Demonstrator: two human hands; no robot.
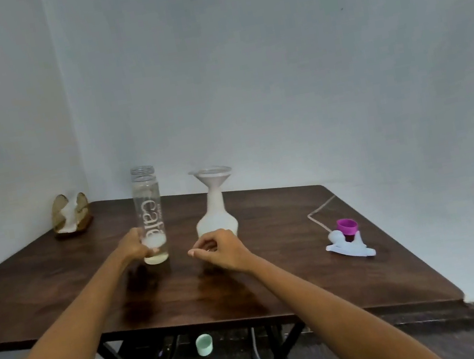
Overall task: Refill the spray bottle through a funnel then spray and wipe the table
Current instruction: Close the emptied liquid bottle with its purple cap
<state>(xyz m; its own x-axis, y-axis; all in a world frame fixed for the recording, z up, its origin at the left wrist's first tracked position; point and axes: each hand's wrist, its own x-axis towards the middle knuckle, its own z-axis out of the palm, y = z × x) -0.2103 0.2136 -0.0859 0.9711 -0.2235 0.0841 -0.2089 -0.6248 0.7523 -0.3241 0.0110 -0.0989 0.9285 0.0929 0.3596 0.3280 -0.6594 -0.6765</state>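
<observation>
The left hand [135,246] grips the near-empty clear glass bottle [149,216] low — steadying it upright; the right hand [220,249], curled, holds nothing beside the funnel-topped white spray bottle [216,217] mid-bench.

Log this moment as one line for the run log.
left hand: grips glass bottle upright on table | right hand: curled, empty | funnel: in spray bottle | spray head: off

Head view, down onto table [290,264] corner
</observation>
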